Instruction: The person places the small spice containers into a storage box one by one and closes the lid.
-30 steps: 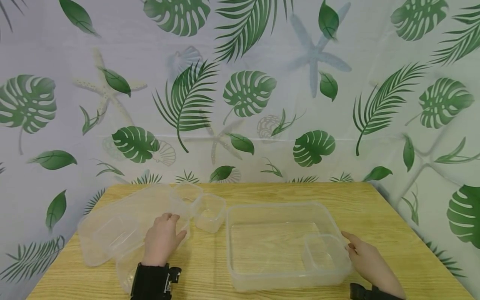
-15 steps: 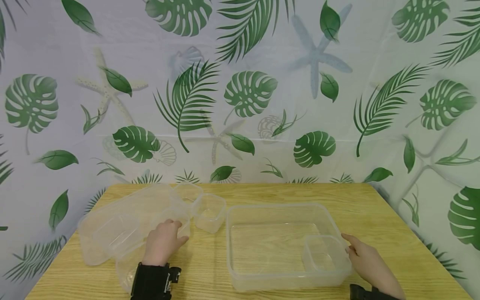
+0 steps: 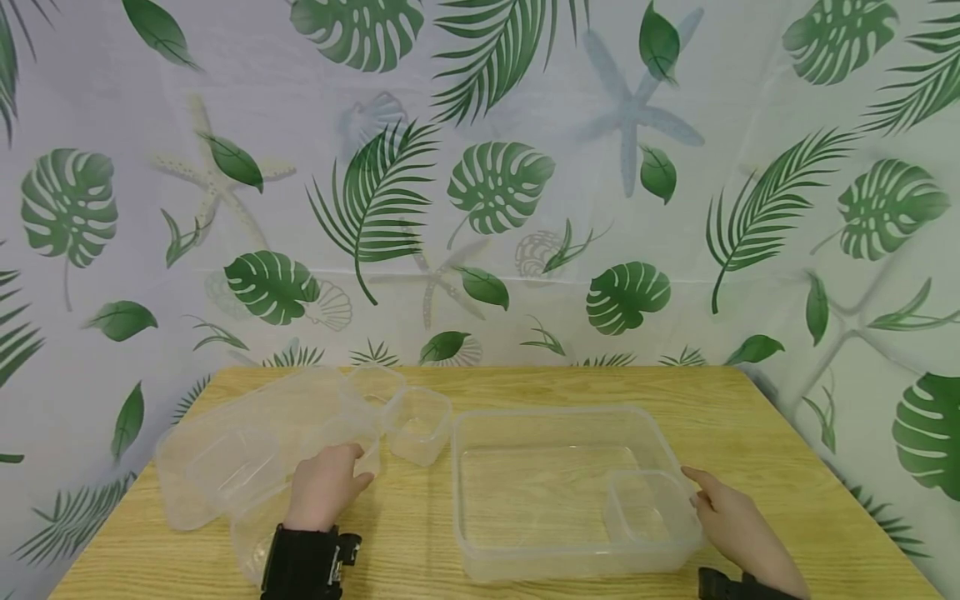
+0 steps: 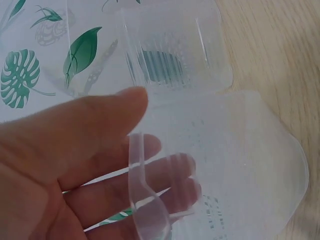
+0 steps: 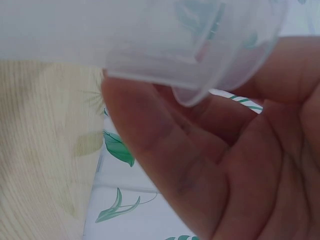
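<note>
My left hand [image 3: 326, 483] grips the rim of a small clear plastic container [image 3: 341, 429] at the left; the hand covers much of it. In the left wrist view, the thumb lies on the near side of the container's edge [image 4: 142, 175], and the other fingers show through the plastic. With my right hand [image 3: 735, 517] I hold the right side of a large rectangular clear container [image 3: 555, 410]. The right wrist view has fingers curled at its wall [image 5: 145, 45]. One small square container [image 3: 637, 508] stands inside the large one, in its near right corner.
A large translucent piece [image 3: 285, 392] lies at the left, overlapped by another clear piece [image 3: 232, 467]. Two small clear containers [image 3: 418, 421] stand left of the large one. Another container [image 3: 251, 542] is partly hidden by the left wrist. A leaf-patterned cloth [image 3: 502, 183] hangs behind the table [image 3: 765, 433].
My left hand has moved slightly down toward me, its fingers drawing in at the small container. The right hand and the large container have stayed in place.
</note>
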The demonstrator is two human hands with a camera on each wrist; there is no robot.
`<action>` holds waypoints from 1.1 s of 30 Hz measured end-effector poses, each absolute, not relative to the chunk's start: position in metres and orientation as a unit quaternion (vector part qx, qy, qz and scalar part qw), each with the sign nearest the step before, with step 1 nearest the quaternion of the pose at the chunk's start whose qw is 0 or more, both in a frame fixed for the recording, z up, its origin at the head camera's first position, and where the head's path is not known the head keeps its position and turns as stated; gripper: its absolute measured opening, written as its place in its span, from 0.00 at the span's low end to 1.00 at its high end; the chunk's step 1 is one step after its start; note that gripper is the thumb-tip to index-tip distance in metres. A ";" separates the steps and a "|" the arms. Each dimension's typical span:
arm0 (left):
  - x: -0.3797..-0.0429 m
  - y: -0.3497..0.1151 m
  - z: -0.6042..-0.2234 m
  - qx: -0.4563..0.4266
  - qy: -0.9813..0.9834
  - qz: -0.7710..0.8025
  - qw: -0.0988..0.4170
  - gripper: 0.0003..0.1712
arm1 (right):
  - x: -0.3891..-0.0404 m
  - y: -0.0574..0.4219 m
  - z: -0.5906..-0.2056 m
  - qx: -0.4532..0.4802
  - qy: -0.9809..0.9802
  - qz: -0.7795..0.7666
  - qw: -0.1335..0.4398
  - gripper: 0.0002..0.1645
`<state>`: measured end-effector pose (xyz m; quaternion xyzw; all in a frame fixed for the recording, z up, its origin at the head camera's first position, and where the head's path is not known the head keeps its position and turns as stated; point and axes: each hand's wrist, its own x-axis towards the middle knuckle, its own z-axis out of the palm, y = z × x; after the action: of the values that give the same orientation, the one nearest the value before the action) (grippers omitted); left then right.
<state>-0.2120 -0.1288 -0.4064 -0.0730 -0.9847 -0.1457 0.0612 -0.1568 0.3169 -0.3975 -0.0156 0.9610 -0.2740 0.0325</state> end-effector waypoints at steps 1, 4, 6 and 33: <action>-0.212 -0.129 -0.406 -0.073 -0.985 -0.145 0.061 0.18 | -0.157 0.317 -0.397 -0.015 0.961 -0.274 0.033 0.23; -0.213 -0.130 -0.405 -0.077 -0.985 -0.141 0.066 0.17 | -0.157 0.316 -0.397 -0.014 0.960 -0.276 0.034 0.23; -0.214 -0.130 -0.405 -0.078 -0.985 -0.137 0.071 0.15 | -0.158 0.316 -0.397 -0.014 0.960 -0.276 0.034 0.23; -0.213 -0.133 -0.408 -0.107 -0.979 -0.123 0.119 0.09 | -0.157 0.314 -0.396 -0.009 0.960 -0.279 0.035 0.23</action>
<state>-0.2133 -0.1334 -0.4084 -0.1070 -0.9795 -0.1229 0.1187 -0.1570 0.3141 -0.3962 -0.0087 0.9596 -0.2790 0.0348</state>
